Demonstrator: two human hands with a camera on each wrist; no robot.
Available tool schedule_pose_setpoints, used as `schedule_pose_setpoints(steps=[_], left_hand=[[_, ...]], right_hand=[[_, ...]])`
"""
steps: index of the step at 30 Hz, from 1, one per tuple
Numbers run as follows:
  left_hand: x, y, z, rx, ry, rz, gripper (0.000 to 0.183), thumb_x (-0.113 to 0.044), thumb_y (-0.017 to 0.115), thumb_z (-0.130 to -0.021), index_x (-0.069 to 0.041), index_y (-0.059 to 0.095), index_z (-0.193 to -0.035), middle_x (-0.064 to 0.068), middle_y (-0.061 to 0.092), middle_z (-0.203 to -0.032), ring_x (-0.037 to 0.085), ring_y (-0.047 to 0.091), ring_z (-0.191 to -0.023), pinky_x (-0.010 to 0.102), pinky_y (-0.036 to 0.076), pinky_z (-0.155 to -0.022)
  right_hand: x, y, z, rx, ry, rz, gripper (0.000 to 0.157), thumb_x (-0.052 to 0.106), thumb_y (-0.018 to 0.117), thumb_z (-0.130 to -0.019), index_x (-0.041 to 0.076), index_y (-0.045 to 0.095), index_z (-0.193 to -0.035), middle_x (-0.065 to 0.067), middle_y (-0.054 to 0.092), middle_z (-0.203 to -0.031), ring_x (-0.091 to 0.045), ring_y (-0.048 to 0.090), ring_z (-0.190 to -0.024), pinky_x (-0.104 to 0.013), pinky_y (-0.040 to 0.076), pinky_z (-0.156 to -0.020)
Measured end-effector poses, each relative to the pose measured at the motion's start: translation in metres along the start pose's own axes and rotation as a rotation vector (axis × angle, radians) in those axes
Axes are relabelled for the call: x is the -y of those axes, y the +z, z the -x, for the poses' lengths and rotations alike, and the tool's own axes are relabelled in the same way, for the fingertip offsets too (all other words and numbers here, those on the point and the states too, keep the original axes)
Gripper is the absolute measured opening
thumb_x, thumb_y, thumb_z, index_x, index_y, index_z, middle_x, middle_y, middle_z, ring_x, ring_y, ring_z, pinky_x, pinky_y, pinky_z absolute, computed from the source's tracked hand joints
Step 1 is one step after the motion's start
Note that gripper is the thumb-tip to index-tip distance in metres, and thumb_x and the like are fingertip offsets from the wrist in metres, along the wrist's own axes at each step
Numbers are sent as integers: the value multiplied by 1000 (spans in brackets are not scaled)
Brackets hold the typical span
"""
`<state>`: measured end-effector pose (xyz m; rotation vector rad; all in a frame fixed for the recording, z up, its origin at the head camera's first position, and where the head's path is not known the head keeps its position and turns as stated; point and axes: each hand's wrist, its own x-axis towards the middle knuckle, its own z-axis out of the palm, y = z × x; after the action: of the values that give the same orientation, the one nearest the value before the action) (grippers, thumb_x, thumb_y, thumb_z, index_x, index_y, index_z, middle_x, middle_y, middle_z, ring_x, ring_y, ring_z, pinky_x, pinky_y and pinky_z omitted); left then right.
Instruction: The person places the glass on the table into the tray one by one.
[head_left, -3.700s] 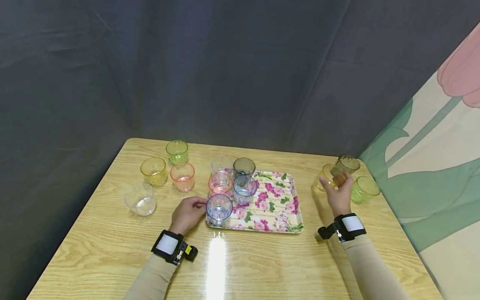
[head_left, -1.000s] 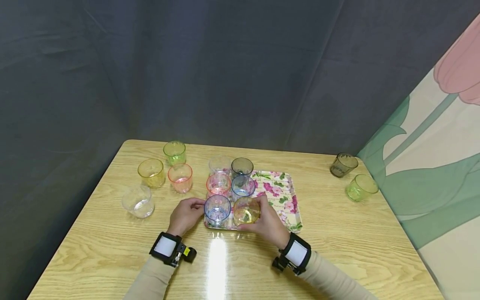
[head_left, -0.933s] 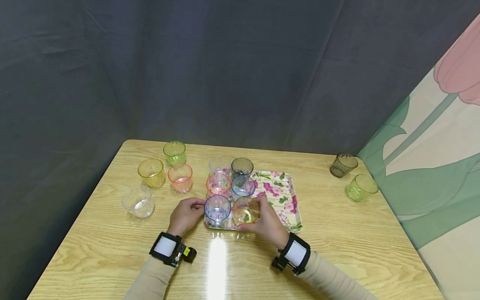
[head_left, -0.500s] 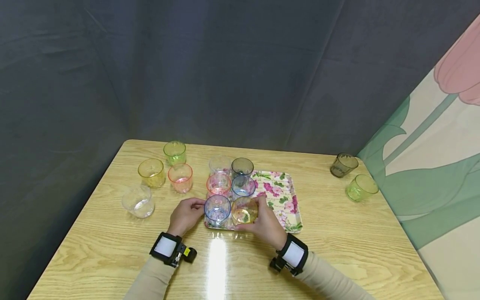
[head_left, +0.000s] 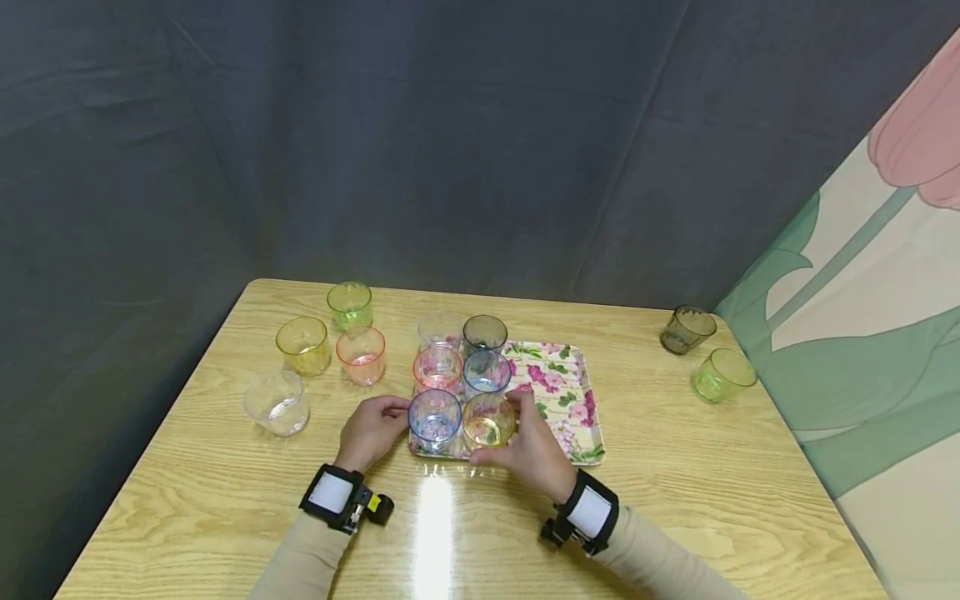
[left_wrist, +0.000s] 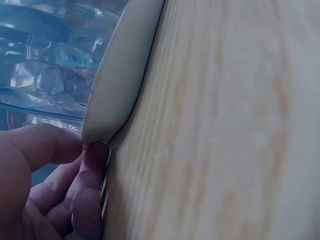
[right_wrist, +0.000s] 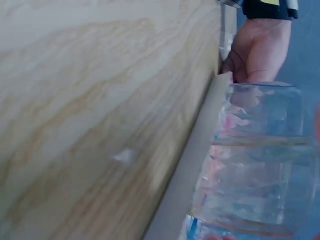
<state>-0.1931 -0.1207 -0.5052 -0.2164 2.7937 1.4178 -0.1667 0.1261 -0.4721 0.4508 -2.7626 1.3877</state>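
A flowered tray [head_left: 558, 392] lies on the table with two columns of tumblers on its left part. My right hand [head_left: 534, 450] holds a yellow tumbler [head_left: 487, 422] over the tray's front edge, thumb in front and fingers behind. To its left stands a blue-purple tumbler [head_left: 435, 421]; behind it is a light-blue one [head_left: 487, 372]. A red-rimmed tumbler [head_left: 437, 369], a clear one [head_left: 440, 329] and a dark grey one [head_left: 484, 333] fill the back. At the front left corner my left hand [head_left: 371, 429] pinches the tray's rim [left_wrist: 117, 75], as the left wrist view shows.
Left of the tray stand a green tumbler [head_left: 349, 306], a yellow tumbler [head_left: 303, 346], a pink tumbler [head_left: 361, 357] and a clear tumbler [head_left: 277, 404]. A smoky grey tumbler [head_left: 687, 330] and a yellow-green tumbler [head_left: 722, 375] sit far right. A dark curtain [head_left: 450, 150] hangs behind.
From the far right, the right hand has brought the yellow tumbler to the tray's front, then shifted it slightly left beside the blue-purple one. The left hand has stayed at the rim.
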Motion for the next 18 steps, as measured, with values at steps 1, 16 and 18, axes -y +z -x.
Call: schedule_pose_setpoints(steps=[1, 16, 18], left_hand=[[0, 0, 0, 0, 1, 1, 17, -29, 67, -79, -19, 73, -91, -3, 69, -80, 11, 59, -74, 34, 44, -69], [0, 0, 1, 0, 12, 3, 17, -28, 67, -79, -19, 73, -93, -3, 69, -80, 11, 59, -75, 35, 45, -70], [1, 0, 1, -5, 12, -3, 17, -28, 67, -79, -19, 73, -92, -3, 69, -80, 10, 59, -74, 35, 45, -69]], right_hand=[[1, -2, 1, -1, 19, -20, 97, 39, 83, -57, 0, 32, -130, -18, 52, -118, -26, 52, -106, -44, 47, -91], [-17, -75, 5, -108, 96, 176, 43, 45, 30, -98, 7, 52, -98, -12, 59, -80, -20, 52, -63, -34, 42, -51], [-27, -86, 8, -88, 145, 233, 50, 51, 28, -96, 7, 52, -96, -10, 57, -75, -17, 49, -57, -32, 40, -48]])
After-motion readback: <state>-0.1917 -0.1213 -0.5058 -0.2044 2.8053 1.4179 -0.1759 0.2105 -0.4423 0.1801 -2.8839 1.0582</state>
